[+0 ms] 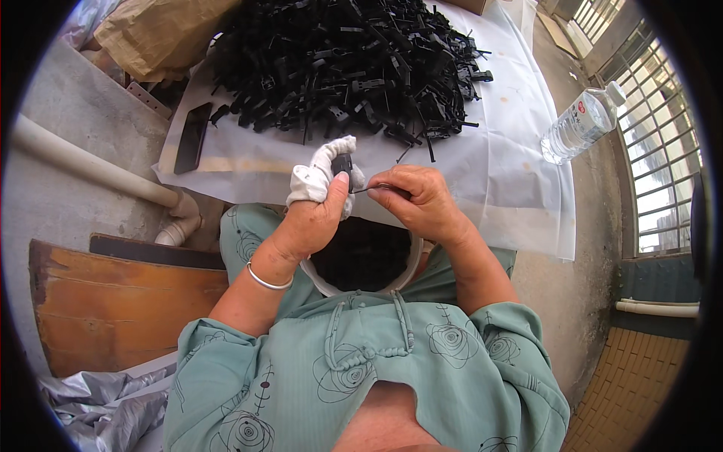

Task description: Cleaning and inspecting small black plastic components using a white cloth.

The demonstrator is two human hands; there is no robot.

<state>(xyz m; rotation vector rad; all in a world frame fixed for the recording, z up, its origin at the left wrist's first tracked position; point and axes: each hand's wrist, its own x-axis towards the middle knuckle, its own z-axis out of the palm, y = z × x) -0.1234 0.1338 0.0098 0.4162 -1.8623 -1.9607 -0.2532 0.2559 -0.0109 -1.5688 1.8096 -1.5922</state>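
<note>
Clock centre: my bucket
Left hand: mine (320,197), bare thumb and white-gloved fingers (325,157) pinching a black part (341,163)
Black part location: at 12, just past the bucket's far rim, small, details unclear
Right hand: mine (422,197), bare, thumb and fingers pinching a thin dark tool (390,187), tip close to black part; contact can't tell
Bucket: white rim (320,284), between my knees, dark contents inside, too dim to sort; my left wrist and shirt front overlap the rim
Pile: black plastic pieces (354,68), big heap at 12, on white plastic sheet (516,173)
Bottle: clear, capped (580,124), upright on sheet at 2, holds clear liquid
Paper bag: brown, crumpled (158,34), 11, contents hidden
Phone-like slab: dark, flat (193,138), 10, beside pile
Pipe: pale (98,162), 10, lower than sheet
Board: worn, brown (128,301), 9
</note>
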